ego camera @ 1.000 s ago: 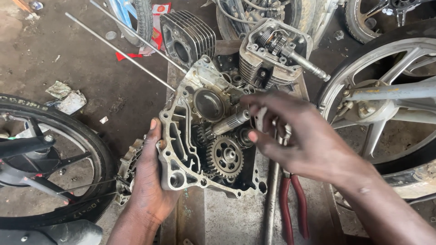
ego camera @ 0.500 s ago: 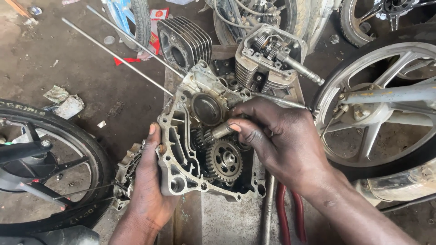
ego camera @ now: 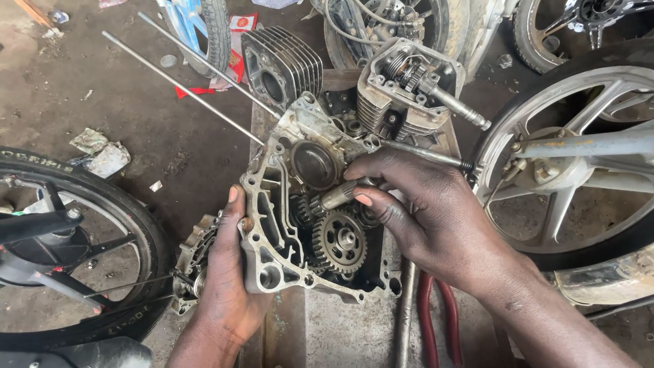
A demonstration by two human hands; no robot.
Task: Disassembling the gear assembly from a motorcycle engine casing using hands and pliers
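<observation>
Grey crankcase (ego camera: 272,232), splined shaft (ego camera: 335,197) between fingers (ego camera: 364,200)

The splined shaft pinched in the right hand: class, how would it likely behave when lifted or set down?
The splined shaft looks like solid steel, so probably stiff and heavy for its size. It is round, so likely to roll if laid flat. The oily crankcase and gear around it suggest a slippery grip for the right hand.

Left hand (ego camera: 228,286) comes in from 6 o'clock, fingers wrapped, thumb pointing to 12. Right hand (ego camera: 436,218) reaches in from 4 o'clock, fingertips (ego camera: 362,200) pinched together.
</observation>
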